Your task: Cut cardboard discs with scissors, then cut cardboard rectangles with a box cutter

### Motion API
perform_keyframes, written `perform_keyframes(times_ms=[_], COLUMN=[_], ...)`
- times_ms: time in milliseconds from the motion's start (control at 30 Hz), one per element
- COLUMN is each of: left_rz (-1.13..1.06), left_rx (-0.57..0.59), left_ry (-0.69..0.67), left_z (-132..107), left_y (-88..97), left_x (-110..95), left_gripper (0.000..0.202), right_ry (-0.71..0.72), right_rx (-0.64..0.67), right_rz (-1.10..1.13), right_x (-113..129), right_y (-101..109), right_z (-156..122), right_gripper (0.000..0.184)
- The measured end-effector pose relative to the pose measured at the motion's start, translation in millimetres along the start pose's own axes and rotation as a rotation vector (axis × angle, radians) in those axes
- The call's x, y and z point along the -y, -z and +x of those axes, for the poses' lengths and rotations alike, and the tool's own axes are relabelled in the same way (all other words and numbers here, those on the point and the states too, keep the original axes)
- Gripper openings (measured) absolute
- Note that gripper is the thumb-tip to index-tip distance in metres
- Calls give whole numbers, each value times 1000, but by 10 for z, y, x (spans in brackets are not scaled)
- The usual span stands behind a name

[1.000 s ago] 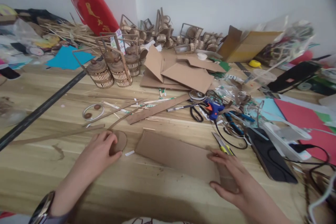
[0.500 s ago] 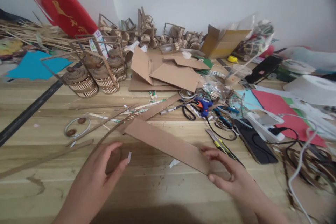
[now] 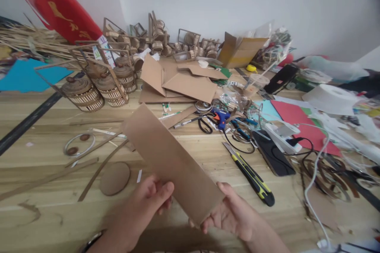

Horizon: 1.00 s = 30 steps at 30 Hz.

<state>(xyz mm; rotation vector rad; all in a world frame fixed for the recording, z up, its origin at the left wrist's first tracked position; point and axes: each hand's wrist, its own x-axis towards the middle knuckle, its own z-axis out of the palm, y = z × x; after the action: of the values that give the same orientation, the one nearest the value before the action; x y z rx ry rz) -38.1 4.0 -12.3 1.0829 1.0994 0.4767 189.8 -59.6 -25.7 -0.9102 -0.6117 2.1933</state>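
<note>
A long, flat strip of brown cardboard [image 3: 175, 162] slants across the middle, tilted above the table. My right hand [image 3: 234, 213] grips its near right end, with the thumb at the edge and the fingers underneath. At its left edge, my left hand [image 3: 151, 201] is closed, thumb tip against the edge and fingers curled; part of its hold is hidden. A round cardboard disc [image 3: 115, 178] lies on the table left of that hand, beside a thin brown strip [image 3: 103, 170]. To the right of the cardboard rests a yellow and black utility knife [image 3: 251, 176].
Small lidded bamboo baskets [image 3: 83, 95] stand at the left. Folded cardboard [image 3: 190, 87] lies at the back. A blue glue gun [image 3: 221, 118], a phone [image 3: 273, 154], a white power strip [image 3: 282, 138] and cables crowd the right. A ring [image 3: 79, 145] encloses two brown beads.
The cardboard strip has come nearer and turned its broad face up. My left hand has moved right to its edge and closed, uncovering the disc. The view has shifted right.
</note>
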Motion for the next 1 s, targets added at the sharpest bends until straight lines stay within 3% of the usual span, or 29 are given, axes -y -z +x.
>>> perform_keyframes(times_ms=[67, 100, 200, 267, 333, 567, 700, 867, 1000], left_rz=[-8, -19, -46, -20, 35, 167, 242, 223, 170], left_rx=[-62, -101, -202, -243, -263, -264, -241, -173, -86], left_ry=[61, 71, 51, 42, 35, 32, 41, 26, 12], left_z=[0, -6, -23, -27, -24, -18, 9, 57, 71], left_y=[-101, -139, -193, -193, -186, -194, -170, -84, -48], left_x=[-18, -23, -14, 12, 37, 2, 22, 119, 162], left_gripper=[59, 59, 57, 55, 53, 48, 50, 54, 53], right_ry=[-18, 8, 235, 380, 430, 529, 510, 357, 288], right_rx=[20, -37, -384, -522, -527, -637, -630, -411, -265], right_rz=[6, -13, -308, -582, -741, -952, -901, -611, -531], right_x=[10, 30, 133, 205, 246, 177, 181, 180, 116], right_y=[-16, -22, -22, -5, 16, 53, 84, 149, 190], right_z=[20, 25, 28, 33, 54, 168, 179, 197, 199], right_gripper=[67, 64, 52, 51, 50, 32, 38, 62, 59])
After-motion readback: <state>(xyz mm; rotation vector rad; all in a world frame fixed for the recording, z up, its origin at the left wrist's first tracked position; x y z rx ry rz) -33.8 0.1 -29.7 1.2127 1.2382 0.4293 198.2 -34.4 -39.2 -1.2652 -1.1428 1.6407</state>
